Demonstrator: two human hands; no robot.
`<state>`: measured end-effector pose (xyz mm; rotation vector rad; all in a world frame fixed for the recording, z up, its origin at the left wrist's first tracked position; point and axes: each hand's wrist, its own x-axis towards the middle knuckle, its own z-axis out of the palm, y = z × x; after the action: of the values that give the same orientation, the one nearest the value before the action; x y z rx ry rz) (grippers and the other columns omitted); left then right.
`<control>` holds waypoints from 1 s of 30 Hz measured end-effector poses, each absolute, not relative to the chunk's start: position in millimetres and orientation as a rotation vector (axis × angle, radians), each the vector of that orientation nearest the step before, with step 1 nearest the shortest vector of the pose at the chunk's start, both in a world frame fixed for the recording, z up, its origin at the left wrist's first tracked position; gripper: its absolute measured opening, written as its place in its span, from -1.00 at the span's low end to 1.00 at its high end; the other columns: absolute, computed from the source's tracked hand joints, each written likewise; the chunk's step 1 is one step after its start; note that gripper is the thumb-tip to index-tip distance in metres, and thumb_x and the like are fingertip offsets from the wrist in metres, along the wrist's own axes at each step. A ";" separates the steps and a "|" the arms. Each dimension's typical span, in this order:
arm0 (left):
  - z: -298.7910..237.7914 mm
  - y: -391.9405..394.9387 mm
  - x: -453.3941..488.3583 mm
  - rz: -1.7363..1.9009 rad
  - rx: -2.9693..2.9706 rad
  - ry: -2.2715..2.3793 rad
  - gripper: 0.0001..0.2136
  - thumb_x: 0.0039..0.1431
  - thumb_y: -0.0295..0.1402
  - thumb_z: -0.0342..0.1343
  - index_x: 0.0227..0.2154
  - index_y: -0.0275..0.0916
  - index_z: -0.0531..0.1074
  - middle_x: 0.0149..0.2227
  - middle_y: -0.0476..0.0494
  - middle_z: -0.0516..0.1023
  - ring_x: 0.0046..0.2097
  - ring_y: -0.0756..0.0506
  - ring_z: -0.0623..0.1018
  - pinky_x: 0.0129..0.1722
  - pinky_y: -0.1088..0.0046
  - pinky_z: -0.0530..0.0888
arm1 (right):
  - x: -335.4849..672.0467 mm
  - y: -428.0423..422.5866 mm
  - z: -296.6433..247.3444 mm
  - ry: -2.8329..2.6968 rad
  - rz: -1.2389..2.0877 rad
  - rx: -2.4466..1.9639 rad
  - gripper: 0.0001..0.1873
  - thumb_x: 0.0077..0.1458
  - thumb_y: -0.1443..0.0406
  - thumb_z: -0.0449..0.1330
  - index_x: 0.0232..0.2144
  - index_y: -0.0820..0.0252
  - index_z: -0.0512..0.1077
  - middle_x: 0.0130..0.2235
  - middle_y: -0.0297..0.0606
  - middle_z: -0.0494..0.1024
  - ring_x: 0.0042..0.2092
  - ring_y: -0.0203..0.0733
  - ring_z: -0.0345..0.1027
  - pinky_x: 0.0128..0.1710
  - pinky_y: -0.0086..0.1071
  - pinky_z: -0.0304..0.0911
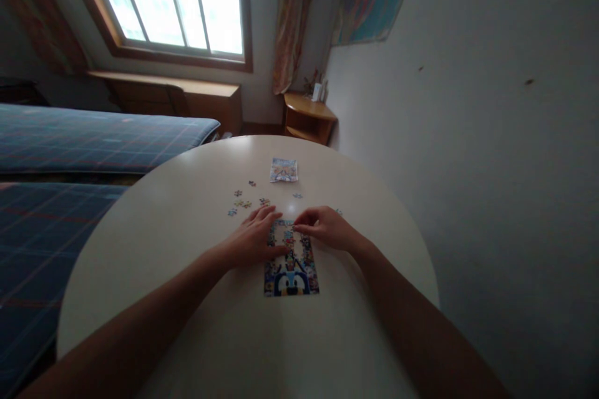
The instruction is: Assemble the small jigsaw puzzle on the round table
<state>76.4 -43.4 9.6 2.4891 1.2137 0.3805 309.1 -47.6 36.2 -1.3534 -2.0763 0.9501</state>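
Observation:
A partly assembled jigsaw puzzle (291, 283) lies flat on the white table, with a blue cartoon dog face at its near end and gaps in its upper middle. My left hand (256, 240) rests along the puzzle's left side, fingers spread, thumb reaching over the picture. At the upper right, my right hand (327, 227) pinches a small puzzle piece (294, 228) between thumb and fingertips, low over the gap. How far the piece touches the puzzle I cannot tell.
Several loose pieces (243, 204) are scattered beyond my left hand, and single pieces (297, 196) lie farther right. A folded picture sheet (283, 170) sits toward the far side of the round table (154, 243). A plaid-covered bed (93, 140) stands left; a wall (491, 156) rises right.

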 end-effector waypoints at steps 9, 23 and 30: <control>11.1 -42.8 76.9 0.323 2.468 1.230 -0.30 0.16 0.09 0.07 0.22 -0.30 0.21 0.34 -0.36 0.10 0.37 -0.33 0.03 0.31 0.10 0.09 | 305.1 -49.2 32.2 -2.098 0.897 -1.434 -0.77 0.04 0.16 0.32 -0.35 0.23 0.60 -0.39 -0.22 0.63 -0.39 -0.26 0.45 -0.40 -0.44 0.27; 3.1 -54.3 98.9 0.458 2.497 1.494 -0.50 0.27 -0.16 0.01 0.17 -0.35 0.23 0.26 -0.35 0.23 0.32 -0.31 0.16 0.29 0.15 0.16 | 306.9 -50.1 36.1 -2.178 0.765 -1.481 -0.80 0.05 0.19 0.31 -0.36 0.21 0.63 -0.42 -0.26 0.62 -0.43 -0.31 0.39 -0.41 -0.47 0.19; 3.7 -53.7 99.4 0.505 2.509 1.487 -0.50 0.25 -0.16 0.05 0.16 -0.32 0.22 0.25 -0.37 0.25 0.32 -0.30 0.17 0.26 0.13 0.20 | 303.7 -51.1 36.5 -2.186 0.722 -1.526 -0.80 0.03 0.19 0.32 -0.37 0.21 0.63 -0.43 -0.26 0.61 -0.44 -0.32 0.36 -0.42 -0.47 0.15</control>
<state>99.4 -53.7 3.7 2.5089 1.4873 0.5055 303.7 -51.1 36.5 -1.5257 -2.1861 0.7218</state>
